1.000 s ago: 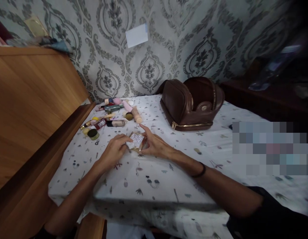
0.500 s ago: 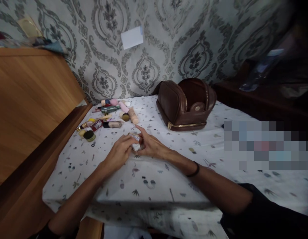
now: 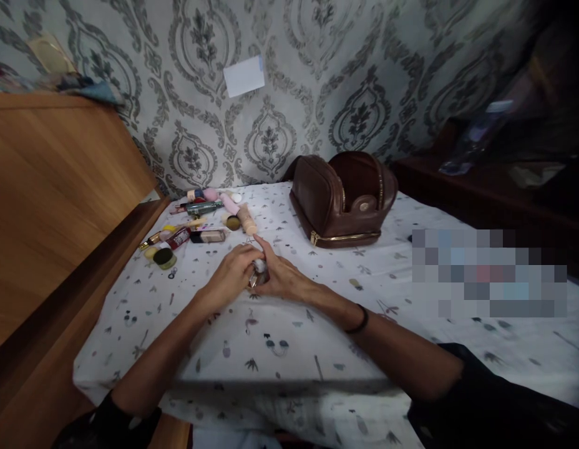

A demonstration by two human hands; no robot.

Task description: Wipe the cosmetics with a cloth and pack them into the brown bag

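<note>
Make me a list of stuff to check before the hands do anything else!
1. Left hand on the small shiny item: ok, curled over its side.
2. Right hand on it too: ok, cupped against the other side.
3. Small shiny item open or closed: cannot tell, the hands hide most of it.
4. Good gap between the right hand and the tan tube: not ok, a fingertip is right by the tube's end.
5. Dark-lidded jar clear of the left hand: ok, there is bare cloth between them.
6. Brown bag open at the top: ok, it gapes wide.
</note>
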